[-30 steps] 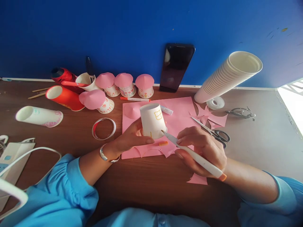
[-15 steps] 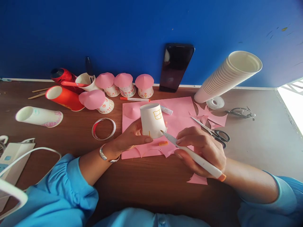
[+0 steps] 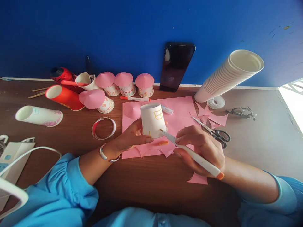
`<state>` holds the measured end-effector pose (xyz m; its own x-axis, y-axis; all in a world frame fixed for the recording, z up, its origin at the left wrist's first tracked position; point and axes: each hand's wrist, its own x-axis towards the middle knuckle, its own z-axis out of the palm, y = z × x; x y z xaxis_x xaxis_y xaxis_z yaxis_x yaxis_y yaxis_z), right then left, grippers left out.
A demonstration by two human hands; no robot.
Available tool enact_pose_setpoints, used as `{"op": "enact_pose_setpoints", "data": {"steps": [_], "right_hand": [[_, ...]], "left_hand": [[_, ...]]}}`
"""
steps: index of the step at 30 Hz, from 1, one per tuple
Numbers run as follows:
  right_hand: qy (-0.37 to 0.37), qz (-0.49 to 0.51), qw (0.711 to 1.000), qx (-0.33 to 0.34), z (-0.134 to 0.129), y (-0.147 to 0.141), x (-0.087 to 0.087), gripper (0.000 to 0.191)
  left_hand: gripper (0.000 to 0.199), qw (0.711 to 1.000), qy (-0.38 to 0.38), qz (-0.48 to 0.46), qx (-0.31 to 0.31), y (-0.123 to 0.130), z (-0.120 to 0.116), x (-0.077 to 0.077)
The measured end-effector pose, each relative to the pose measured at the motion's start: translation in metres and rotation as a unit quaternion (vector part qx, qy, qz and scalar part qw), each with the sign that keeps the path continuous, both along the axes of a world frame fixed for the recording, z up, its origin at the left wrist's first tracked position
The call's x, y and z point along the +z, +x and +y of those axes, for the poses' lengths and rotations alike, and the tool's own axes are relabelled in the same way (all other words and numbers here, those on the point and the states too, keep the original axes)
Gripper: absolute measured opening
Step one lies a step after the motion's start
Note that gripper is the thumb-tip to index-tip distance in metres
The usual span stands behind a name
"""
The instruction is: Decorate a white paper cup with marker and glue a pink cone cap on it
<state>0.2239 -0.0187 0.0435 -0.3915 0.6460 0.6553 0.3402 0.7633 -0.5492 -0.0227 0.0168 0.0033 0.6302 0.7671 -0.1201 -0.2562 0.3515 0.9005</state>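
A white paper cup [image 3: 151, 121], turned upside down, is gripped in my left hand [image 3: 132, 135], its thumb pressed along the lower front. A yellow-orange window outline and a short line near the rim are drawn on it. My right hand [image 3: 201, 148] is closed round a white marker pen [image 3: 196, 157] with an orange end. The pen's tip touches the cup low on its right side. Under both lies a pink paper sheet [image 3: 180, 110] with a pink cone [image 3: 132, 110] and a small orange pen cap [image 3: 163, 143] on it.
Cups with pink cone roofs [image 3: 123, 84] line the back. Scissors [image 3: 215, 134], pink scraps [image 3: 216, 119], and a tall cup stack [image 3: 232, 75] are on the right. A phone [image 3: 177, 66] leans on the blue wall. A tape roll [image 3: 103, 128] and red cup [image 3: 66, 97] lie left.
Almost nothing differs. The cup has shifted very slightly to the right, and my right hand with the marker pen has moved a touch to the left. The pen tip stays at the cup's lower right.
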Motion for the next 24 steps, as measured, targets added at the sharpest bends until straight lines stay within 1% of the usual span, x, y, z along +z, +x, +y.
{"op": "enact_pose_setpoints", "data": {"steps": [3, 8, 12, 19, 24], "right_hand": [[-0.001, -0.009, 1.0, -0.003, -0.0002, 0.0003, 0.0003, 0.016], [0.0, -0.015, 1.0, -0.007, -0.0003, -0.0006, 0.0004, 0.012], [0.003, -0.01, 1.0, -0.007, -0.0004, -0.0017, -0.0003, 0.008], [-0.01, -0.021, 1.0, -0.017, -0.0032, -0.0018, 0.0005, 0.01], [-0.003, -0.019, 1.0, -0.017, -0.0043, -0.002, 0.0014, 0.013]], "left_hand": [[0.062, 1.0, 0.002, -0.001, 0.0, -0.0005, 0.0, -0.0001], [0.056, 1.0, -0.003, 0.005, -0.005, -0.0005, 0.0001, 0.0029], [0.053, 1.0, -0.003, 0.005, -0.007, -0.0007, 0.0002, 0.0025], [0.056, 1.0, 0.008, 0.014, -0.006, -0.0034, 0.0001, -0.0036], [0.06, 1.0, 0.016, 0.015, 0.0, -0.0043, -0.0003, -0.0054]]}}
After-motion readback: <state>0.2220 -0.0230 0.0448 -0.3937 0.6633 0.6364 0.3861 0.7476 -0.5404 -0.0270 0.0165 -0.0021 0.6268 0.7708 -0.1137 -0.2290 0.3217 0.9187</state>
